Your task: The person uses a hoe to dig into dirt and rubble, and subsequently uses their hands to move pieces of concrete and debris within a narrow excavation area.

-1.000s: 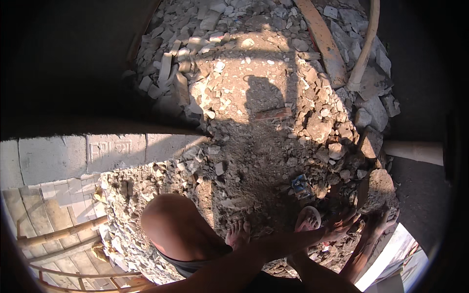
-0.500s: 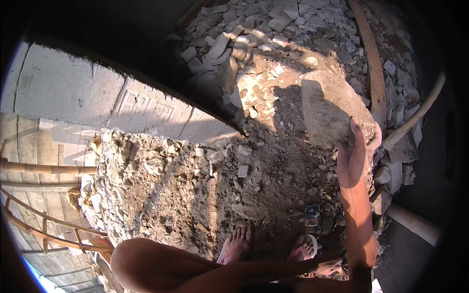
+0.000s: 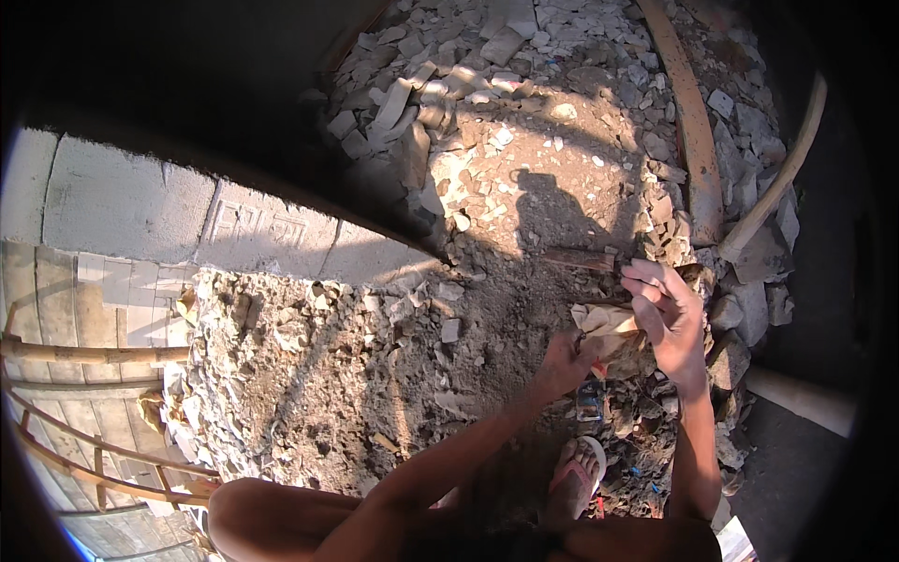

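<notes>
My left hand [image 3: 565,363] reaches in from below, fingers bent and closed against the lower left edge of a crumpled tan sheet [image 3: 607,319], paper or cloth; I cannot tell which. On the sheet's other side, my right hand [image 3: 670,323] is raised with fingers partly spread and palm showing, with no object visible in its palm. Just beyond its fingertips a dark brown, bar-shaped piece [image 3: 581,258] lies on the dirt; whether the fingers touch it is unclear. Beneath the hands are dark soil and small debris.
Broken rubble [image 3: 487,56] heaps up at the far side. A long wooden beam [image 3: 688,131] and a curved pole [image 3: 782,187] lie at the right. A pale block wall [image 3: 131,201] stands left. My sandalled foot [image 3: 579,473] is near the bottom. Bamboo rails [image 3: 94,354] are at far left.
The large flat slab has left my right hand and is no longer visible. My left hand has moved up and forward to the tan sheet; my right hand is slightly lower.
</notes>
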`<action>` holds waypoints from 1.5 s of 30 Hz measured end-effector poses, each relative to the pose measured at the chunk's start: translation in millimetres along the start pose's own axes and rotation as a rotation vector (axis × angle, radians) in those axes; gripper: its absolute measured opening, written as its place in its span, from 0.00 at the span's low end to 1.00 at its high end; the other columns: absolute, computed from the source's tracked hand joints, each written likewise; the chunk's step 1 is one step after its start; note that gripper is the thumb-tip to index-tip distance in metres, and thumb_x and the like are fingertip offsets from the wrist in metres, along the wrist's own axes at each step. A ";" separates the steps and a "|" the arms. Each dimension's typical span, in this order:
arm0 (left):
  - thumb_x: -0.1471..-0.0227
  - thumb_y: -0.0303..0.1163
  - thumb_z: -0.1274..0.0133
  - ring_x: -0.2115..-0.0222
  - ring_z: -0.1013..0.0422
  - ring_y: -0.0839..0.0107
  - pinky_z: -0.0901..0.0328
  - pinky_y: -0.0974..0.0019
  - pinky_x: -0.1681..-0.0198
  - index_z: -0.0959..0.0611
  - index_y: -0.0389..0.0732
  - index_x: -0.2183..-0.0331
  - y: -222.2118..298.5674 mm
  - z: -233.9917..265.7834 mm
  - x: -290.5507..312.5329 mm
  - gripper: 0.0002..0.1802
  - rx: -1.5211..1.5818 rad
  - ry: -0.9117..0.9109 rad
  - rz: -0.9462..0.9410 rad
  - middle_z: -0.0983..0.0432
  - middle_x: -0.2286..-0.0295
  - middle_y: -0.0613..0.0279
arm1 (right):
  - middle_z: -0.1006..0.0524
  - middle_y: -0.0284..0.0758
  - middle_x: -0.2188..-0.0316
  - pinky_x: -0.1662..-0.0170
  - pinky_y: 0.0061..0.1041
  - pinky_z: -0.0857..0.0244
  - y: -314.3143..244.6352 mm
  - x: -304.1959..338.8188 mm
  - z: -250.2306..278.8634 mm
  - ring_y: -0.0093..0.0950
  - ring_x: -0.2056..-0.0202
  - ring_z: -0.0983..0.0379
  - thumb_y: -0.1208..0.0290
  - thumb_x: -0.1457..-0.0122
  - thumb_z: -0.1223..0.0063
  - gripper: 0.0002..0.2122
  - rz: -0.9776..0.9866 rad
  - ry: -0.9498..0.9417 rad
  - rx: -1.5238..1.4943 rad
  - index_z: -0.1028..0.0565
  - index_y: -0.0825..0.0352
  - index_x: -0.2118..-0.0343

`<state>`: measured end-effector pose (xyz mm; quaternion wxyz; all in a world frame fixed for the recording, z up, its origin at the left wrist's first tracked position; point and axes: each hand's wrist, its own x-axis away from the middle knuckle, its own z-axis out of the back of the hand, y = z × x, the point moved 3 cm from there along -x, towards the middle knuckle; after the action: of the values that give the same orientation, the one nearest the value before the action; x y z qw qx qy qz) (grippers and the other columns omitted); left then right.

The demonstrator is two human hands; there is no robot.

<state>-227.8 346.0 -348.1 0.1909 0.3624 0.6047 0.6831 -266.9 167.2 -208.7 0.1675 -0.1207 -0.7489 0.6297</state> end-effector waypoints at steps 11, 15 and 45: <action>0.32 0.37 0.60 0.52 0.28 0.47 0.28 0.47 0.44 0.28 0.30 0.48 123.0 218.5 -162.0 0.21 1.270 0.658 -0.282 0.26 0.54 0.41 | 0.24 0.30 0.59 0.52 0.25 0.31 62.7 259.5 170.4 0.23 0.58 0.24 0.63 0.31 0.51 0.10 -0.335 0.867 -0.013 0.29 0.62 0.52; 0.33 0.40 0.61 0.38 0.47 0.37 0.43 0.27 0.40 0.49 0.35 0.37 139.4 336.3 -166.3 0.31 1.000 0.626 -0.221 0.52 0.38 0.43 | 0.22 0.31 0.59 0.52 0.27 0.29 100.9 246.6 160.5 0.24 0.58 0.23 0.60 0.33 0.46 0.12 -0.367 0.860 -0.044 0.26 0.63 0.55; 0.36 0.33 0.52 0.54 0.26 0.66 0.29 0.61 0.52 0.23 0.35 0.50 -0.9 -12.7 -14.6 0.17 -0.087 -0.282 0.230 0.21 0.56 0.54 | 0.28 0.40 0.49 0.47 0.33 0.31 77.4 283.5 286.8 0.32 0.53 0.27 0.72 0.56 0.29 0.41 -0.546 0.491 0.745 0.40 0.67 0.39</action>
<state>-227.4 327.2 -352.8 0.2099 0.5128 0.4963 0.6683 -644.2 33.2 -300.1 0.5278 0.0028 -0.4168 0.7400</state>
